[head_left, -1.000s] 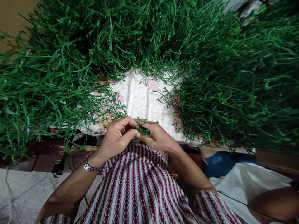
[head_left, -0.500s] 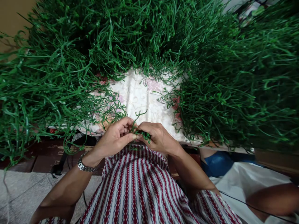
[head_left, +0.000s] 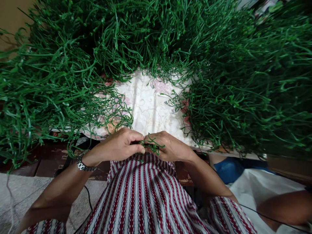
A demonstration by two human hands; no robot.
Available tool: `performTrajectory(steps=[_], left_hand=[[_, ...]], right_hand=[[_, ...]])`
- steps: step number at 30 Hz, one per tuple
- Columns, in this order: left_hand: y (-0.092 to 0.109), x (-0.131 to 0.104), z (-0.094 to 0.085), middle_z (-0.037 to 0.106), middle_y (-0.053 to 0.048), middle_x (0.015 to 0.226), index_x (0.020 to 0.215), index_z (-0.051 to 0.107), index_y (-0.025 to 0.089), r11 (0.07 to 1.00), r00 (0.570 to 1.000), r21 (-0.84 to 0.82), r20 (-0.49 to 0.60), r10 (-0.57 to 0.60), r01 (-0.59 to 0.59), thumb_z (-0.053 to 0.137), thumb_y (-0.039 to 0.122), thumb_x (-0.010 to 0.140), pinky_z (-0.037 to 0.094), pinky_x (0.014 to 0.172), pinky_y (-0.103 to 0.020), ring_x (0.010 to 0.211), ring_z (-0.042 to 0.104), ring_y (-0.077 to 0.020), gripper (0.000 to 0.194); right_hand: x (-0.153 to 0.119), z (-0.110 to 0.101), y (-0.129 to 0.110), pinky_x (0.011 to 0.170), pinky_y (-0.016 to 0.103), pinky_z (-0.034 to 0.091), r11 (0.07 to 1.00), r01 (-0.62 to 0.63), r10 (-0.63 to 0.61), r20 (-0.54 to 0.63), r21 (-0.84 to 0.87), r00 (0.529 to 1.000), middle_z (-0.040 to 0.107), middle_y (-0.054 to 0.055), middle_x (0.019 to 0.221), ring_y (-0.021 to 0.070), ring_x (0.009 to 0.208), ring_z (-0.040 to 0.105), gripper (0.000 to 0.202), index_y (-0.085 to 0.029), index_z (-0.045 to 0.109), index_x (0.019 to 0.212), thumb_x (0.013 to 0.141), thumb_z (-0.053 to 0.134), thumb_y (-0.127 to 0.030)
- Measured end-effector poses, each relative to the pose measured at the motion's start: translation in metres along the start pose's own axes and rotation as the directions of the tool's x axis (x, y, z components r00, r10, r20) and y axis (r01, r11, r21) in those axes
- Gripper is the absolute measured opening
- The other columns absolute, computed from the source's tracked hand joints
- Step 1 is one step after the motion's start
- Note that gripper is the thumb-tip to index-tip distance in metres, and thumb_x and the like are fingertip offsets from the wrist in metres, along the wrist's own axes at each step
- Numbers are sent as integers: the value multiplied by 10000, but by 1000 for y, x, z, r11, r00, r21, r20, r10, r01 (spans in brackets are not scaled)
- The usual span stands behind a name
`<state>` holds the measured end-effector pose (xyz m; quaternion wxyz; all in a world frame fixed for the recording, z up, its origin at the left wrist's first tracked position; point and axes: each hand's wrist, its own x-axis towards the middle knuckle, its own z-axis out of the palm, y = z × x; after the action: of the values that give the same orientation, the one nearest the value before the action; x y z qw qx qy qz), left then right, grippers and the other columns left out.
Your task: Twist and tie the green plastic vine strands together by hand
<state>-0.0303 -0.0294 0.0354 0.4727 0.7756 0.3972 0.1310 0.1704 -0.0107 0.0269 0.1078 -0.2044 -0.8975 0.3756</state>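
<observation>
My right hand [head_left: 172, 146] is curled round a small bunch of green stems [head_left: 156, 148]. My left hand [head_left: 123, 144] meets the bunch's left end with thumb and fingers; from here I cannot tell whether they pinch it or only touch it.

I judge the stems to be very light, soft and springy, perhaps a little slick, and easy to bruise or snap. The lower stalks look the safest hold, gathered in a loose fist, with the knobbly tips left free.

The bunch sits right between my two hands, its tips poking up and out beside the right fingers. Both hands are at the near edge of a flowered cloth [head_left: 148, 104], around its middle, just in front of a striped shirt [head_left: 143, 198]. A metal watch [head_left: 85, 164] circles the left wrist.

Farther out, loose stems heap up on three sides: a left pile [head_left: 46, 87] spilling over the near left corner, a far pile [head_left: 146, 29] along the far edge, and a right pile [head_left: 231, 107] along the right edge. Beyond the near right corner I see blue fabric [head_left: 229, 169] and white fabric [head_left: 255, 191].
</observation>
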Motion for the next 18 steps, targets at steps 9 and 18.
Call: performTrajectory(steps=[9,18], left_hand=[[27,-15,-2,529,5,586,599,469,171,918,963,323,210,167,-230,446,87,751,274,533,-283,542,437,-118,175],[38,-12,-1,442,25,516,532,369,180,934,925,177,283,254,-311,411,22,650,267,493,-292,495,364,-105,202]], right_hand=[[-4,-11,-13,591,217,390,981,193,-193,240,23,951,574,5,704,98,638,501,102,-156,536,742,738,492,-63],[-2,-22,-25,607,231,413,951,298,-309,350,85,885,590,15,693,116,660,523,160,-170,554,738,692,499,-27]])
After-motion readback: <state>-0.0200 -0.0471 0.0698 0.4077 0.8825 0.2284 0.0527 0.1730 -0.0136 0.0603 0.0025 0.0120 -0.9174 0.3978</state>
